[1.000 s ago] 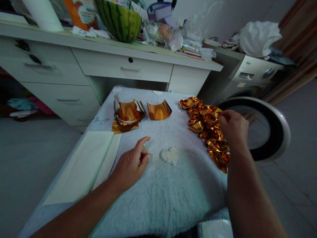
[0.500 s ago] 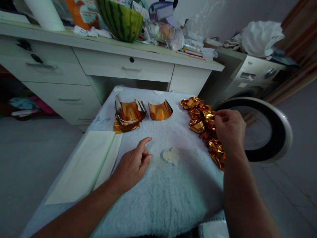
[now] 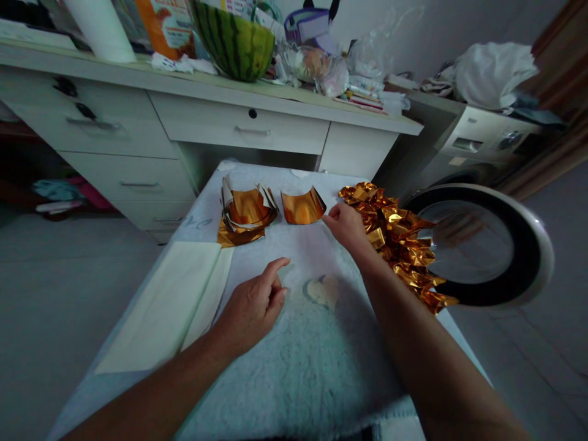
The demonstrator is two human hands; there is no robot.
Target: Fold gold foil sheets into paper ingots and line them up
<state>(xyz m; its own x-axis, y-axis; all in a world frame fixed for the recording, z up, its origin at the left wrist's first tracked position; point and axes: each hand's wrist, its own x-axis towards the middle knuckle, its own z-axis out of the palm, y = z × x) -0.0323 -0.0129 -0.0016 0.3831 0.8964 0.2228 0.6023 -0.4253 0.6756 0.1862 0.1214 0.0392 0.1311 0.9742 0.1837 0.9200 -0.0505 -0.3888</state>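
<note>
My left hand [image 3: 255, 306] hovers over the middle of the cloth-covered table [image 3: 294, 367], index finger and thumb apart, holding nothing. A single curved sheet of gold foil paper [image 3: 303, 208] lies near the far side. At its right corner my right hand [image 3: 346, 225] has its fingertips pinched together against the edge. Left of that sheet stands a curled stack of gold foil paper [image 3: 248, 208] with pale backing. Crumpled, folded gold foil pieces [image 3: 404, 245] form a heap along the right side, partly hidden behind my right forearm.
A folded pale sheet [image 3: 160, 306] lies on the table's left side. Beyond stands a white desk [image 3: 275, 131] with drawers, bearing a cut watermelon [image 3: 234, 43] and plastic bags. To the right, a washing machine's round door [image 3: 528, 245] hangs open close to the foil heap.
My right hand has moved left from the crumpled foil heap to the single gold sheet's right corner. The left hand keeps its pose. The view has shifted slightly.
</note>
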